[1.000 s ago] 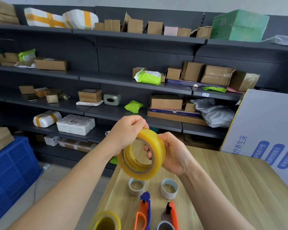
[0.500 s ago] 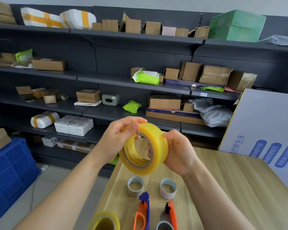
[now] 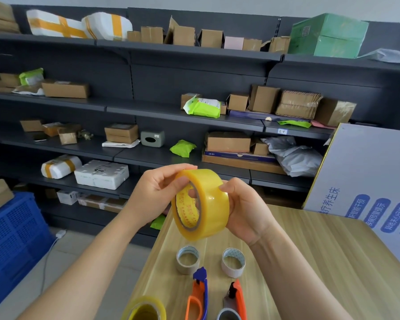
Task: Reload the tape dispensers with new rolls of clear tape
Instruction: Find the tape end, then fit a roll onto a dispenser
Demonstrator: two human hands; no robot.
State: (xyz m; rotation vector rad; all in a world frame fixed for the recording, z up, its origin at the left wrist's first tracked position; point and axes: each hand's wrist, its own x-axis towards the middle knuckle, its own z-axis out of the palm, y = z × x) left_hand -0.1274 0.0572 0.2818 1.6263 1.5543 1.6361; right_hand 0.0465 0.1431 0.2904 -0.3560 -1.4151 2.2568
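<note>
As I watch the feed, left hand [image 3: 157, 195]: pinches the tape roll's rim at its 11 o'clock.
Tape roll [image 3: 211, 202]: held above the table's [image 3: 321, 262] far edge. A second ago its hole faced me; now the broad yellow band has swung round. I judge the loose end is being hunted, so loading has not begun.
Right hand [image 3: 247, 209]: cups the roll from 3 o'clock, fingers curled behind it.
Spare roll [image 3: 146, 308]: on the table, 7 o'clock of the held roll.
Grey core [image 3: 187, 259], white core [image 3: 233, 262]: empty, at 6 o'clock.
Blue-tipped dispenser [image 3: 200, 294], black-tipped dispenser [image 3: 235, 299]: nearer me, untouched.
</note>
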